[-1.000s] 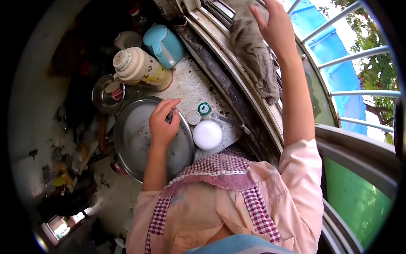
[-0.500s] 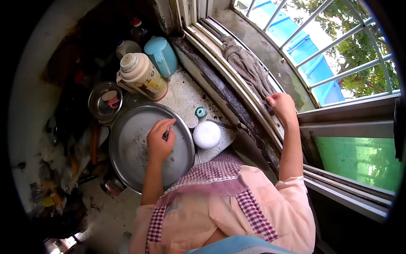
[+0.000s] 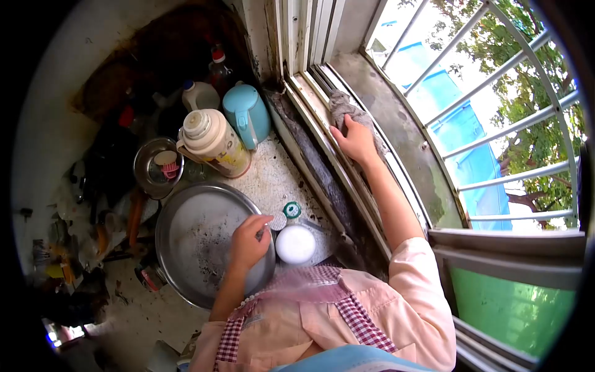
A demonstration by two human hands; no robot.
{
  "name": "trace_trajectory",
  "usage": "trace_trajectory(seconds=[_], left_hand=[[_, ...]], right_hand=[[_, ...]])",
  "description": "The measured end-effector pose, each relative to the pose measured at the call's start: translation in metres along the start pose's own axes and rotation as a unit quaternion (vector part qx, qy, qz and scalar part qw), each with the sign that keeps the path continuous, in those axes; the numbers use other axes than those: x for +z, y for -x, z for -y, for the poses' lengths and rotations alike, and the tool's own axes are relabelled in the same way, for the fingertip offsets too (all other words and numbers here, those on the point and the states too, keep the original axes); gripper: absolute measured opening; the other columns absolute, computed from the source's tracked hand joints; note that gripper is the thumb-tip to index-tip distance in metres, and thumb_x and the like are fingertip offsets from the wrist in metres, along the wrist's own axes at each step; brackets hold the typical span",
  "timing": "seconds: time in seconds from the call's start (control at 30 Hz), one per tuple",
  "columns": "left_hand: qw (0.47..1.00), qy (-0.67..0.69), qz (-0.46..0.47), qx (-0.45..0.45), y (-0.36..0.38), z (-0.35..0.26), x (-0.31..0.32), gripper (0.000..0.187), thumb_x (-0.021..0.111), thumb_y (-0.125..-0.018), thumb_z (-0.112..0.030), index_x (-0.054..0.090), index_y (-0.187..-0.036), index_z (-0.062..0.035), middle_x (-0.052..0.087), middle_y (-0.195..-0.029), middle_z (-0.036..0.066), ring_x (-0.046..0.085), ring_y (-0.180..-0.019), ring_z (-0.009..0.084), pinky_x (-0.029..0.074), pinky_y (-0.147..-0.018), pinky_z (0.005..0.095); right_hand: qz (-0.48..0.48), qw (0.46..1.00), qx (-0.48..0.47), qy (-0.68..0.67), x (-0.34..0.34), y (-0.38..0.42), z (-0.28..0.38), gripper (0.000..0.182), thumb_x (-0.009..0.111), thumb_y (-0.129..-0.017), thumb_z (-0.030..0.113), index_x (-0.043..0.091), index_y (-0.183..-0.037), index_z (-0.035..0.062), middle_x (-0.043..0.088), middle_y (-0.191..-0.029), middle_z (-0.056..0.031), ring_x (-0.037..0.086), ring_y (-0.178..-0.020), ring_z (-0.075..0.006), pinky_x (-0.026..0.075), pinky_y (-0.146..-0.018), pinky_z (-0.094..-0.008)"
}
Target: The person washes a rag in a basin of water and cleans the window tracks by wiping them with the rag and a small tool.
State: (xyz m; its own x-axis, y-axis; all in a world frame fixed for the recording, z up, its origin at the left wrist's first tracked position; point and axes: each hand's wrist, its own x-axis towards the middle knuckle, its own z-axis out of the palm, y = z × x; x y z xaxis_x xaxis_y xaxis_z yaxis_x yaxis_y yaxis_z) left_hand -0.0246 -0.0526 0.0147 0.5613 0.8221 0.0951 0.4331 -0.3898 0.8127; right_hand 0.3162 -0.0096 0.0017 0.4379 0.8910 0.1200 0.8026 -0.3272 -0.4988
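Note:
A grey-brown cloth (image 3: 352,111) lies bunched on the window track, and my right hand (image 3: 357,137) presses on it with fingers partly spread. Over the right side of a large round metal tray (image 3: 192,217) my left hand (image 3: 251,240) is curled, with something small and dark in its fingers that I cannot make out. Dark crumbs are scattered on the tray. Just right of my left hand are a white round lid (image 3: 295,244) and a small green-and-white cap (image 3: 292,209).
A thermos (image 3: 214,142), a teal jug (image 3: 247,116) and a white bottle (image 3: 199,97) stand at the back. A metal bowl (image 3: 149,175) holds a pink brush. Window bars (image 3: 496,74) are at the right, above a window frame (image 3: 508,248). Clutter lies at the left.
My right hand has moved up along the track onto the cloth, which is now more bunched. My left hand is nearer the tray's right rim. The view has shifted, and more crumbs show on the tray.

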Motion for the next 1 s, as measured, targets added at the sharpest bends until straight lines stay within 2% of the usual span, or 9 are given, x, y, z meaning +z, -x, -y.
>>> trace_trajectory(seconds=[0.3,0.53,0.67,0.77,0.8,0.87,0.9,0.97,1.0], left_hand=[[0.998,-0.042,-0.046,0.007,-0.031,-0.018,0.023,0.024,0.056,-0.073,-0.001,0.066,-0.095,-0.0061,0.063,-0.094,0.012,0.062,-0.081,0.0266,0.050,-0.069,0.0310],[0.999,-0.040,-0.008,0.018,-0.033,-0.029,0.014,0.024,0.054,-0.074,0.002,0.064,-0.095,-0.0013,0.062,-0.093,0.014,0.061,-0.085,0.0274,0.047,-0.075,0.0313],[0.996,-0.034,-0.010,0.077,-0.033,-0.016,0.004,0.025,0.055,-0.073,0.000,0.065,-0.096,-0.0040,0.062,-0.095,0.014,0.061,-0.084,0.0279,0.048,-0.073,0.0311],[0.997,-0.016,0.001,0.069,-0.027,-0.016,-0.006,0.024,0.055,-0.074,0.001,0.064,-0.096,-0.0027,0.062,-0.095,0.014,0.061,-0.085,0.0276,0.048,-0.074,0.0313],[0.997,-0.015,0.004,0.070,-0.023,-0.012,-0.008,0.024,0.055,-0.074,0.001,0.064,-0.096,-0.0023,0.062,-0.095,0.014,0.061,-0.085,0.0275,0.048,-0.074,0.0313],[0.997,-0.015,0.003,0.078,-0.019,-0.005,-0.013,0.023,0.055,-0.074,0.001,0.064,-0.095,-0.0016,0.062,-0.095,0.014,0.061,-0.085,0.0274,0.048,-0.074,0.0313],[0.997,-0.016,0.009,0.078,-0.016,-0.002,-0.015,0.023,0.055,-0.074,0.001,0.064,-0.096,-0.0017,0.062,-0.095,0.014,0.061,-0.085,0.0273,0.048,-0.074,0.0312],[0.996,-0.023,0.018,0.080,-0.009,0.002,-0.017,0.023,0.055,-0.074,0.001,0.064,-0.096,-0.0017,0.062,-0.095,0.013,0.061,-0.085,0.0275,0.048,-0.074,0.0313],[0.996,-0.027,0.020,0.081,-0.006,0.003,-0.018,0.023,0.055,-0.074,0.001,0.064,-0.096,-0.0018,0.062,-0.095,0.013,0.061,-0.085,0.0276,0.048,-0.074,0.0314]], right_hand=[[0.037,0.999,0.033,0.020,0.045,-0.127,0.030,0.053,0.056,-0.078,0.044,0.054,-0.102,-0.0030,0.062,-0.091,-0.0237,0.059,-0.088,-0.0387,0.046,-0.080,-0.0439],[0.015,0.998,0.050,-0.048,-0.001,-0.010,-0.011,0.043,0.057,-0.080,0.035,0.057,-0.108,0.0020,0.062,-0.097,-0.0232,0.058,-0.093,-0.0390,0.044,-0.083,-0.0440],[0.011,0.993,0.099,-0.056,-0.040,0.079,-0.023,0.033,0.058,-0.081,0.021,0.058,-0.108,0.0017,0.062,-0.098,-0.0201,0.058,-0.092,-0.0369,0.046,-0.080,-0.0419],[-0.194,0.979,-0.047,0.028,-0.041,0.133,0.012,0.019,0.058,-0.077,0.006,0.059,-0.096,0.0034,0.061,-0.093,-0.0155,0.058,-0.085,-0.0314,0.047,-0.074,-0.0397],[-0.206,0.976,-0.074,-0.005,-0.034,0.152,0.027,0.020,0.057,-0.073,0.000,0.058,-0.093,0.0032,0.061,-0.090,-0.0137,0.058,-0.084,-0.0314,0.048,-0.073,-0.0380],[-0.064,0.990,-0.090,-0.087,0.003,0.197,0.037,0.026,0.055,-0.066,-0.004,0.058,-0.090,0.0046,0.058,-0.084,-0.0135,0.058,-0.081,-0.0307,0.049,-0.070,-0.0376],[0.023,0.994,-0.056,-0.096,0.029,0.218,0.036,0.023,0.054,-0.069,-0.002,0.058,-0.089,0.0050,0.058,-0.085,-0.0140,0.059,-0.080,-0.0305,0.049,-0.068,-0.0386],[0.127,0.992,0.004,-0.012,0.083,0.249,0.024,0.012,0.050,-0.074,0.001,0.057,-0.084,0.0026,0.057,-0.084,-0.0157,0.059,-0.081,-0.0323,0.050,-0.068,-0.0399],[0.125,0.992,0.021,0.008,0.108,0.259,0.013,0.010,0.049,-0.075,0.001,0.056,-0.081,0.0012,0.056,-0.082,-0.0170,0.059,-0.081,-0.0325,0.050,-0.069,-0.0395]])
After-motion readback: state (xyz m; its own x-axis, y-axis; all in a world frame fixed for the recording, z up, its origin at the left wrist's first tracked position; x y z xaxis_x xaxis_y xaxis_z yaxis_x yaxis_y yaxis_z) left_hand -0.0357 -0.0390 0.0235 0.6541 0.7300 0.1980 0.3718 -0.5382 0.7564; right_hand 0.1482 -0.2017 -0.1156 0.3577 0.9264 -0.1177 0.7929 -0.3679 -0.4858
